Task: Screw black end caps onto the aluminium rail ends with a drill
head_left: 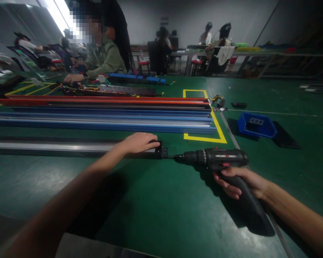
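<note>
From the tabletop's left edge we see a black-and-silver rail [70, 147] running lengthwise toward the middle, nearer the front edge than the orange rail [104, 101] and blue rails [110, 120] lying parallel behind it, perhaps so its end stays clear to work on. Our left hand [137, 143] lies over its right end, fingers bent over the far side, probably to steady it; whether they close around it, we cannot tell. Behind, yellow tape [204, 138] surrounds the other rails' right ends, likely marking their place. At the rail's end piece [164, 152] points the bit of a drill [228, 157], held level, seemingly to line up with the rail; contact is unclear. Our right hand [250, 179] grips its handle. Toward the right edge sits a blue bin [257, 129], presumably kept within reach.
</note>
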Demonstrator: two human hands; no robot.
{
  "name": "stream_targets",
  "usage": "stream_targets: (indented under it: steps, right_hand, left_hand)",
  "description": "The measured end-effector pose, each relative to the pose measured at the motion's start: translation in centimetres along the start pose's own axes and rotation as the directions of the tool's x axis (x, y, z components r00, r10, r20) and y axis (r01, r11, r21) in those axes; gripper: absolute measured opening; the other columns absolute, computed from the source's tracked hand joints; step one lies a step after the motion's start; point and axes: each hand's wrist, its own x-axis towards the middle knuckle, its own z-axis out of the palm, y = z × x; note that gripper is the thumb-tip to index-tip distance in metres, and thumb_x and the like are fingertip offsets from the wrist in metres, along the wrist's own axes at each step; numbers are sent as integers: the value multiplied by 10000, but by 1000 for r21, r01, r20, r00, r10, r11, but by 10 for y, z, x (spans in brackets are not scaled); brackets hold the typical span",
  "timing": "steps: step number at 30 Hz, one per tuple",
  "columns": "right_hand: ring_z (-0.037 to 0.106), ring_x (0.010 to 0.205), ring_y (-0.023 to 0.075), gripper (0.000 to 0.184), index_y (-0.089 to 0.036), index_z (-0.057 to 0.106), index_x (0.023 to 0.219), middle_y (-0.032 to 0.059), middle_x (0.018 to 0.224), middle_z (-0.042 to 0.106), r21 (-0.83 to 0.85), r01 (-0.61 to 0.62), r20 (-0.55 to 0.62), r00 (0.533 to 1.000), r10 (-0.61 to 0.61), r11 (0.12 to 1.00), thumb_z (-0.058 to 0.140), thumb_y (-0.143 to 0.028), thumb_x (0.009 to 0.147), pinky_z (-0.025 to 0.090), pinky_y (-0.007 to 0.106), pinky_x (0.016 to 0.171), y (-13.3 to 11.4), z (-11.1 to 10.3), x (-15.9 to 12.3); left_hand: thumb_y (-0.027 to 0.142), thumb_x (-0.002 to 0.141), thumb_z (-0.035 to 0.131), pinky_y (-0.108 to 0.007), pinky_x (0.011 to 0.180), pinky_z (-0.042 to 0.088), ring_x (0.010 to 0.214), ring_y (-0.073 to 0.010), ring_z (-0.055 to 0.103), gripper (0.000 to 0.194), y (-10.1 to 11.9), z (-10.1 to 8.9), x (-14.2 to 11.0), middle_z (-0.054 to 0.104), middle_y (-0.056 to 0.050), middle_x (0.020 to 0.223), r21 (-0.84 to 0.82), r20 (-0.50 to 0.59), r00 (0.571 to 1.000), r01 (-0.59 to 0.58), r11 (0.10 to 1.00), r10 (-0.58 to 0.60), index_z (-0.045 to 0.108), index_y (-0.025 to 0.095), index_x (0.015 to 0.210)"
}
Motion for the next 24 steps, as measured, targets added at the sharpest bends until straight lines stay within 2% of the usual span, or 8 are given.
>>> stream_targets:
  steps: [8, 24]
  right_hand:
    - [460, 419, 31, 226, -86, 730, 946, 15, 729, 635, -12, -14, -56, 998, 13, 1000, 697, -306, 907, 507, 189, 467, 1, -1, -2]
    - [469, 423, 31, 216, -81, 734, 956, 22, 727, 630, -10, -29, -75, 997, 28, 1000, 699, -289, 911, 520, 187, 469, 0, -3, -3]
  left_hand:
    - [633, 1031, 280, -300, 730, 431, 908, -219, 658, 554, -1, 0, 1, 705, -55, 1021, -8, -4, 1000, -3, 1000, 3, 641, 215, 1001]
    - [629, 1032, 280, -287, 697, 406, 900, -214, 660, 543, -1, 0, 0, 709, -44, 1017, -13, -2, 1000, 2, 1000, -2, 643, 225, 1008]
